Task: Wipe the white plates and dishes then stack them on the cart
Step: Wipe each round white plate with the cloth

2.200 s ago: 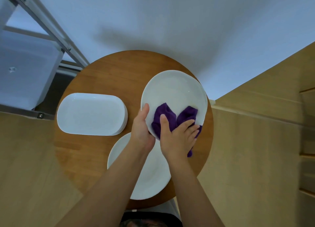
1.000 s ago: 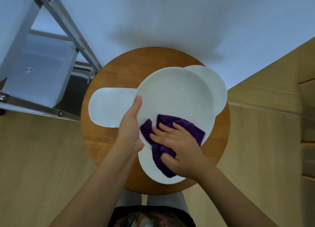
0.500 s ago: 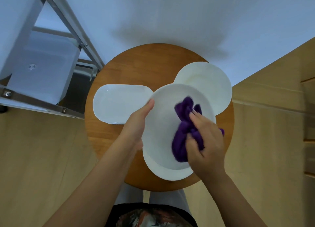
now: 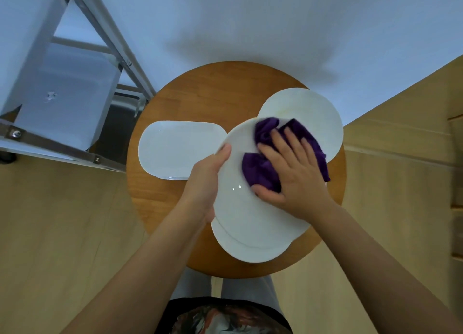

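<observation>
Nearest, under the held plate [image 4: 240, 208], part of another round plate [image 4: 240, 252], mostly hidden. Left hand [image 4: 209, 180] gripping the held plate's left edge, thumb on top, fingers tucked out of sight beneath. Right hand [image 4: 295, 173] spread flat, pressing a purple cloth [image 4: 260, 173] onto that plate. Left of the grip, an oval dish [image 4: 175, 150] on the round wooden table [image 4: 205, 93]. Beyond the cloth, a third plate [image 4: 310, 113], half covered. Far left, maybe the cart [image 4: 62, 93], cut off.
</observation>
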A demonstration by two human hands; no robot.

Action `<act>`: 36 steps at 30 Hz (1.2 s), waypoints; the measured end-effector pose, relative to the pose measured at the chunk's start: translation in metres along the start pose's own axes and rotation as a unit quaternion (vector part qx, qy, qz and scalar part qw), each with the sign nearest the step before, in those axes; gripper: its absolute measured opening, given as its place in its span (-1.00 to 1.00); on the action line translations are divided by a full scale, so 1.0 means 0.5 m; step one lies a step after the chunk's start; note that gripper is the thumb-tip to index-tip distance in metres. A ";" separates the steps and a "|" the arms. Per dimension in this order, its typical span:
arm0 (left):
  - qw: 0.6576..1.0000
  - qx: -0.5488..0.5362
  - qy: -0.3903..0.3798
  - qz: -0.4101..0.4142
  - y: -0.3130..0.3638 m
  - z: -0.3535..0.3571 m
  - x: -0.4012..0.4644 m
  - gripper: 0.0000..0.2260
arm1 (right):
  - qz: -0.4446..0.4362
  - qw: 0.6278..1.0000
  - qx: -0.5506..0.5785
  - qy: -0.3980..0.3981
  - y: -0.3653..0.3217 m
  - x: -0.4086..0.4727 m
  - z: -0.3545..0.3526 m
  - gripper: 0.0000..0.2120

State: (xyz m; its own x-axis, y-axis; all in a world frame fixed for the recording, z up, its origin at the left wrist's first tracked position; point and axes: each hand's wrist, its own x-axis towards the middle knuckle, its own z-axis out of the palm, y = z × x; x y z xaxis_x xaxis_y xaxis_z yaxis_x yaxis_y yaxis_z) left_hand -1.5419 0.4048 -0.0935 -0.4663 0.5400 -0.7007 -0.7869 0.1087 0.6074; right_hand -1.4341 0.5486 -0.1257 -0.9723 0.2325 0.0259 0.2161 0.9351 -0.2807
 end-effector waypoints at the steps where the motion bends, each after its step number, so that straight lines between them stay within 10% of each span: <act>1: 1.000 0.003 0.013 0.012 -0.001 0.001 0.000 -0.79 | 0.043 0.999 0.001 0.008 0.000 -0.002 0.001 -0.35; 9: 0.994 -0.022 0.080 0.078 -0.011 0.042 -0.004 -0.81 | 0.294 0.944 0.151 -0.002 -0.151 -0.071 0.042 -0.30; 16: 0.986 -0.076 0.141 0.035 -0.016 0.043 -0.015 -0.73 | 0.117 0.953 0.275 -0.058 -0.169 -0.085 0.030 -0.18; 23: 0.990 0.017 0.109 0.084 0.021 0.055 -0.035 -0.70 | 0.089 0.949 0.263 0.152 -0.157 -0.071 -0.022 -0.55; 30: 0.972 0.140 0.175 0.068 -0.006 -0.009 0.012 -0.50 | 0.297 0.721 0.614 0.125 -0.116 -0.059 -0.092 -0.26; 36: 0.984 -0.164 -0.021 -0.062 -0.057 -0.071 0.026 -0.32 | 0.330 0.502 0.787 0.138 -0.089 -0.076 -0.061 -0.50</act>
State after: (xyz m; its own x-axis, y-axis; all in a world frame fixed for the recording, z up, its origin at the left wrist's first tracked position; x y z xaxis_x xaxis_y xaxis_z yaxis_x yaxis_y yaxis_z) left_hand -1.5400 0.3789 -0.1330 -0.3470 0.5745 -0.7413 -0.9280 -0.0960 0.3600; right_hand -1.4041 0.5064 -0.0849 -0.6388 0.5834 -0.5016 -0.0662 -0.6912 -0.7196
